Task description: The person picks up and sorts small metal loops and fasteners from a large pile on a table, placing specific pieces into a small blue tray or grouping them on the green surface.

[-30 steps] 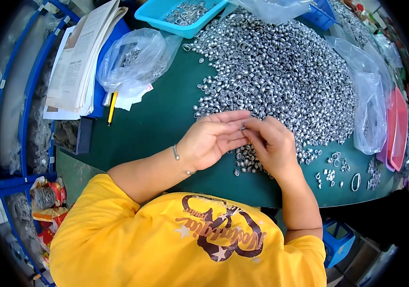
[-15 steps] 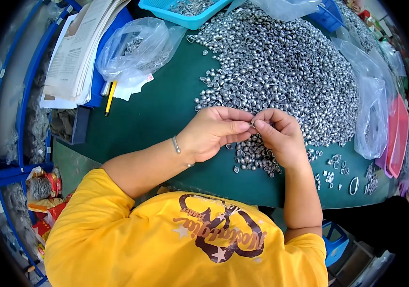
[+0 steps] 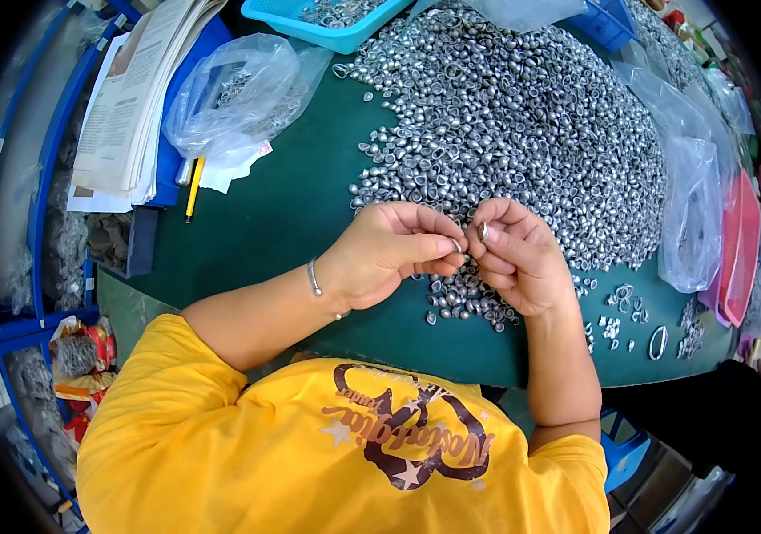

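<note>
My left hand (image 3: 394,254) and my right hand (image 3: 515,256) meet above the green table top (image 3: 273,222), fingertips together. Each pinches a small silver metal piece (image 3: 483,232) between thumb and forefinger; the pieces touch or nearly touch. A thin bracelet circles my left wrist. Just beneath the hands lies a small cluster of the same silver pieces (image 3: 465,301). Beyond them spreads a big heap of silver metal pieces (image 3: 523,125) across the far half of the table.
A clear plastic bag (image 3: 233,93) and a stack of papers (image 3: 131,107) lie at far left, with a yellow pencil (image 3: 193,189). A turquoise tray (image 3: 327,22) sits at the back. More plastic bags (image 3: 690,209), a pink tray (image 3: 736,249) and loose rings (image 3: 658,342) are at right.
Both hands have lifted slightly away from my body toward the heap, staying together, with fingers working the small pieces. The view has tilted a little.
</note>
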